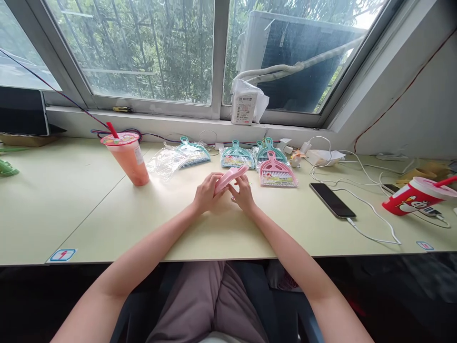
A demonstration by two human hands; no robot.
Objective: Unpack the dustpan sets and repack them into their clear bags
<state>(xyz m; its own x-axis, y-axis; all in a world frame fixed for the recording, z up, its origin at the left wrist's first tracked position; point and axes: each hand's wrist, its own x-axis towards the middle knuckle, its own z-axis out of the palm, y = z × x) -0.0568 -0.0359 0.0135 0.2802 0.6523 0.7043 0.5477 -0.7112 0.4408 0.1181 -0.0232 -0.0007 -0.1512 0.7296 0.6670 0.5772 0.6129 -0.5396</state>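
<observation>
A: What are the hands doing?

B: Both are meeting at the middle of the table (107, 209). The left hand (206, 194) is curling its fingers (211, 181) closed around the near end of a pink mini dustpan (231, 176). The right hand (243, 194) is pinching the same piece from the right side, fingertips bent in and touching it.

A: Is the dustpan lying flat?

B: No, it is tilting up off the table, far end pointing up and right.

A: What is sitting nearby?

B: Just beyond, a packaged pink dustpan set (275, 170) is lying flat, with teal sets (237, 155) further along the far edge. A pink drink cup (126, 158) is standing to the left, a phone (332, 200) is lying to the right with its cable plugged in, and a red cup (416, 195) is lying tipped at far right.
</observation>
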